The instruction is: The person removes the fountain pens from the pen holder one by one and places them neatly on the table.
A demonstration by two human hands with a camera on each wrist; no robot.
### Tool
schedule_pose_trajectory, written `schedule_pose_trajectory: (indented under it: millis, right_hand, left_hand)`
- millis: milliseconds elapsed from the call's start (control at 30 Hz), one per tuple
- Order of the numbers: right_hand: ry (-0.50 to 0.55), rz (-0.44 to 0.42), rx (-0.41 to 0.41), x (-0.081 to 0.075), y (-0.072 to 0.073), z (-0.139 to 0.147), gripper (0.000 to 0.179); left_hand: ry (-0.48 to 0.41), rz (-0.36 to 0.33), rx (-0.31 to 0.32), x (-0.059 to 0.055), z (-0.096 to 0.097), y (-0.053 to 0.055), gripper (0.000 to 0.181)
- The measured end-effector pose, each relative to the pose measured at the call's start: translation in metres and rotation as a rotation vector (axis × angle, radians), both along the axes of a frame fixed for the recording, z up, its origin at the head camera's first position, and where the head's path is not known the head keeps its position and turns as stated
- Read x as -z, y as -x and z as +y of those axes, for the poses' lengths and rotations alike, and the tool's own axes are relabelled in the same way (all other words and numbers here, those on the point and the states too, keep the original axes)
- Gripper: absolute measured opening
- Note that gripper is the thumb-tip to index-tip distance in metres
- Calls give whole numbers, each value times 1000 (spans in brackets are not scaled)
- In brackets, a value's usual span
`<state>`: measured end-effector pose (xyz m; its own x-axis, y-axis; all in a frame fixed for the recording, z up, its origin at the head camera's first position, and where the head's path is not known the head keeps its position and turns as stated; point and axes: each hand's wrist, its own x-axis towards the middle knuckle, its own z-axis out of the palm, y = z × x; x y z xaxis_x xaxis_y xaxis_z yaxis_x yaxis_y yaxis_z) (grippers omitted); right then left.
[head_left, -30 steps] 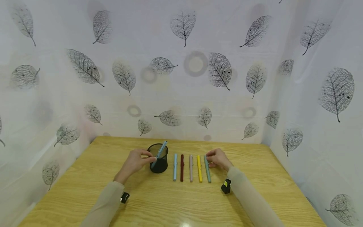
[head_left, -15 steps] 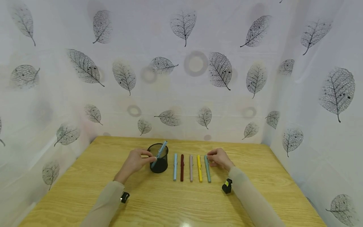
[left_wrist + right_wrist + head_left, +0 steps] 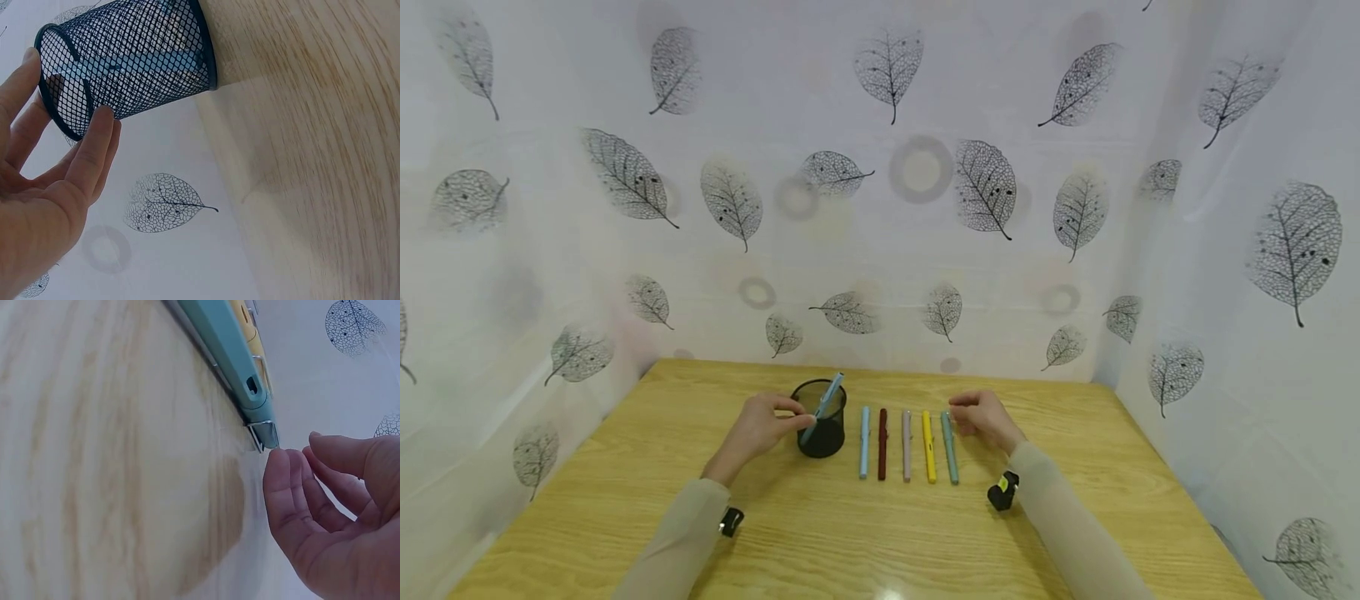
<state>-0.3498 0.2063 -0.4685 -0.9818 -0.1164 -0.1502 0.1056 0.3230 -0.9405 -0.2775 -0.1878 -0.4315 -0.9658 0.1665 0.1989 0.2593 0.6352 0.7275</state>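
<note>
My left hand (image 3: 762,429) grips the rim of a black mesh pen holder (image 3: 144,56), thumb on one side and fingers on the other. A blue pen (image 3: 827,398) leans inside that holder, its upper end above the rim. To the holder's right several capped pens lie in a row: light blue (image 3: 864,443), dark red (image 3: 882,445), pale mauve (image 3: 906,447), yellow (image 3: 928,447) and teal (image 3: 951,448). Close by the teal pen's far end is my right hand (image 3: 987,418), fingers loosely bent and holding nothing; in the right wrist view its fingertips (image 3: 278,464) are right at that end.
Everything stands on a light wooden table (image 3: 850,542). A white curtain (image 3: 865,233) with a leaf print hangs behind the table and along both sides. Each wrist carries a small black camera, such as the right wrist camera (image 3: 1003,492).
My right hand has drawn slightly right, away from the teal pen's far end. The left hand, the pen holder and the row of pens stay where they were.
</note>
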Motion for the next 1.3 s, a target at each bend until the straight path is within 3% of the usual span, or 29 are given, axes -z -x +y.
schedule_pose_trajectory:
  millis: [200, 367, 833, 1100, 1300]
  right_hand:
    - [38, 39, -7, 0, 0, -5, 35]
    - [10, 95, 5, -1, -2, -16, 34]
    - [60, 135, -18, -9, -5, -45, 36]
    - [108, 138, -171, -2, 1, -56, 39]
    - [101, 158, -228, -4, -1, -68, 39]
  left_hand:
    - [10, -5, -3, -1, 0, 0, 17]
    - [19, -8, -11, -1, 0, -1, 17]
    - [22, 4, -11, 0, 0, 1, 16]
    - [44, 6, -9, 0, 0, 0, 16]
    - [54, 16, -3, 0, 0, 1, 17]
